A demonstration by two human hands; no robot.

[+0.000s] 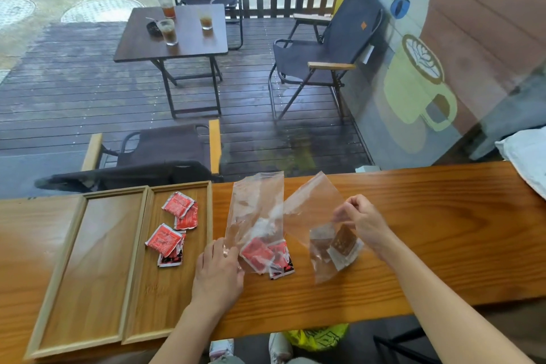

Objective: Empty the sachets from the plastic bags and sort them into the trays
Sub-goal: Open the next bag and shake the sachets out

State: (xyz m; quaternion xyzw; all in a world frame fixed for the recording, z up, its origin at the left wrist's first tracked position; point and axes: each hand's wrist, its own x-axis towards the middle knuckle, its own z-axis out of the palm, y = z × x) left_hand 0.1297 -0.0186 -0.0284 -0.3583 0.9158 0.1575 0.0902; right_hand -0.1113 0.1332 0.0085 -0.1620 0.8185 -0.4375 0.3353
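The wooden counter [413, 245] is taken as reference. At its near edge, the left hand [217, 272] is laid palm-down, its fingertips pinched on the lower corner of a clear plastic bag [255, 216]. Red sachets [260, 254] are seen inside that bag's lower end, one partly protruding onto the counter. Further right, the right hand [365, 223] is raised above the counter, fingers closed on a second clear bag [319, 221], in which brown sachets [342, 241] are held. The hands are kept apart. At the counter's left end, two wooden trays are set side by side, touching: the left tray [88, 275] and the right tray [141, 298], on which red sachets [174, 224] are scattered. Beyond the counter, through glass, a deck table [189, 41] bearing drinks is noted.
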